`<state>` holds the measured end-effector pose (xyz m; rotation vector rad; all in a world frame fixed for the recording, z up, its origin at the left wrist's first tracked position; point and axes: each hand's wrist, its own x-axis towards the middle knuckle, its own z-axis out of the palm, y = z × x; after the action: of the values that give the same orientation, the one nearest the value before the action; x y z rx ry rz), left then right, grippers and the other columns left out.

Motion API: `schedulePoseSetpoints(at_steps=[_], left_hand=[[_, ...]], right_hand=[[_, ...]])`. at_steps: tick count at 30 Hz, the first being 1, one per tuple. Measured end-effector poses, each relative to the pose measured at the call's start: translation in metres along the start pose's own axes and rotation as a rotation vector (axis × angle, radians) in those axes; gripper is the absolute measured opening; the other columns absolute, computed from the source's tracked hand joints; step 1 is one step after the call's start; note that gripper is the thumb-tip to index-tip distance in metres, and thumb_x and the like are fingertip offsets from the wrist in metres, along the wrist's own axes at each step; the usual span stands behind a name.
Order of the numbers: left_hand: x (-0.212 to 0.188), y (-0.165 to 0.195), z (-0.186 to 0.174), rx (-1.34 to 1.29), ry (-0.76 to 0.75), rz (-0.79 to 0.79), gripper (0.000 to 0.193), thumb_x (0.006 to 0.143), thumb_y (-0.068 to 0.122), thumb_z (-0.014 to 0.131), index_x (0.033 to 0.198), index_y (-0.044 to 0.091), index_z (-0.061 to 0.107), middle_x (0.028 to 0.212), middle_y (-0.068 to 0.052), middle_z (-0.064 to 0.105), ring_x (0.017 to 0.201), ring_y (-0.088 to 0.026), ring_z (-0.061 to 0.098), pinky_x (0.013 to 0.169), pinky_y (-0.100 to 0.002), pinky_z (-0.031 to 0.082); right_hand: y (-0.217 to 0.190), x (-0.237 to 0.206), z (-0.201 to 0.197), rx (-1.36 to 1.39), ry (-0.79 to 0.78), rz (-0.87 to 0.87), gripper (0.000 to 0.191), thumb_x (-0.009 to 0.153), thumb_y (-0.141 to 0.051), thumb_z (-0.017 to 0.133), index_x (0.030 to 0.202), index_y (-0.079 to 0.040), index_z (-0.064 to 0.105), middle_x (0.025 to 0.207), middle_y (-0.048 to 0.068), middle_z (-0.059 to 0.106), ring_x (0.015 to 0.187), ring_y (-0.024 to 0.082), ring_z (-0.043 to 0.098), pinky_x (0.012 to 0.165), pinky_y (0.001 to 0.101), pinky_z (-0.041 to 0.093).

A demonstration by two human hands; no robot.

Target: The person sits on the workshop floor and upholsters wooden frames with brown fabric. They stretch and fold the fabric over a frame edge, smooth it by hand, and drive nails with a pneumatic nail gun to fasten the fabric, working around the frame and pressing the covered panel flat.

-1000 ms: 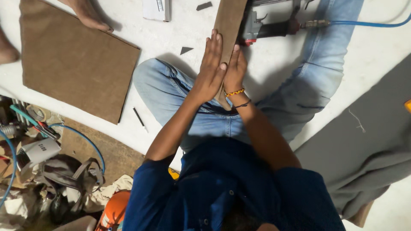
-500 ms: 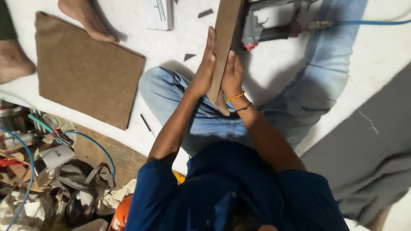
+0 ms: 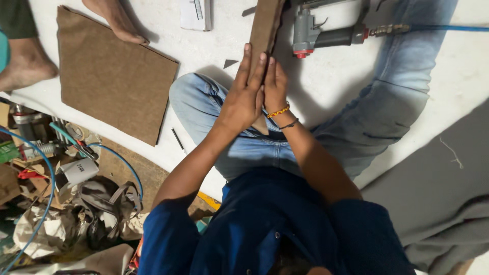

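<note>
Person in blue shirt and jeans seated on white floor, centre frame. Left hand (image 3: pixel 244 97) flat, fingers straight, pressed against one face of narrow brown board (image 3: pixel 266 28); right hand (image 3: pixel 275 87) flat against opposite face, board sandwiched between palms. Board stands on edge at upper centre, long axis running from lap toward top of frame, far end cut off by frame edge. Grey pneumatic nail gun (image 3: pixel 326 33) lies just right of board, blue hose (image 3: pixel 448 28) trailing right. Large brown panel (image 3: pixel 114 76) lies flat upper left.
</note>
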<state>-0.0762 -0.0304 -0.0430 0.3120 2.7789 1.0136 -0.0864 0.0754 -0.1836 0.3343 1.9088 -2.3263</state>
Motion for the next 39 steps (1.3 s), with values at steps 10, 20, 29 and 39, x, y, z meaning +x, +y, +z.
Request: schedulePoseSetpoints(at_steps=[10,20,29,39], left_hand=[[0.002,0.008,-0.007,0.179,-0.082,-0.196,0.098,0.083,-0.001,0.066,0.165,0.02,0.017,0.167,-0.033,0.001,0.095,-0.054,0.066,0.066,-0.046,0.057],[0.007,0.0,-0.001,0.278,-0.07,-0.185,0.089,0.085,-0.007,0.059,0.164,0.021,0.03,0.165,-0.037,0.002,0.08,-0.05,0.068,0.068,-0.049,0.057],[0.0,-0.02,0.001,0.247,-0.046,-0.115,0.082,0.085,-0.007,0.058,0.162,0.015,0.041,0.161,-0.043,0.003,0.109,-0.056,0.064,0.081,-0.049,0.057],[0.0,-0.028,-0.001,0.22,-0.016,-0.127,0.039,0.09,-0.002,0.063,0.128,0.003,0.068,0.16,-0.044,0.007,0.115,-0.052,0.063,0.089,-0.05,0.056]], right_hand=[[-0.059,0.092,-0.108,-1.131,-0.345,-0.742,0.029,0.106,-0.027,0.073,0.105,-0.001,0.061,0.103,0.018,0.064,0.103,0.036,0.059,0.092,0.0461,0.047],[-0.084,0.129,-0.167,-1.571,-0.591,-0.862,0.031,0.08,-0.006,0.07,0.109,-0.005,0.061,0.092,0.01,0.069,0.089,0.032,0.068,0.086,0.0449,0.05],[-0.17,0.078,-0.161,-0.834,-0.533,-0.674,0.048,0.089,-0.026,0.091,0.115,-0.004,0.058,0.102,0.012,0.076,0.092,0.032,0.074,0.075,0.0415,0.056],[-0.136,0.048,-0.122,-0.583,-0.657,-0.396,0.034,0.079,-0.02,0.084,0.107,-0.004,0.074,0.09,0.017,0.073,0.078,0.029,0.073,0.072,0.0368,0.057]])
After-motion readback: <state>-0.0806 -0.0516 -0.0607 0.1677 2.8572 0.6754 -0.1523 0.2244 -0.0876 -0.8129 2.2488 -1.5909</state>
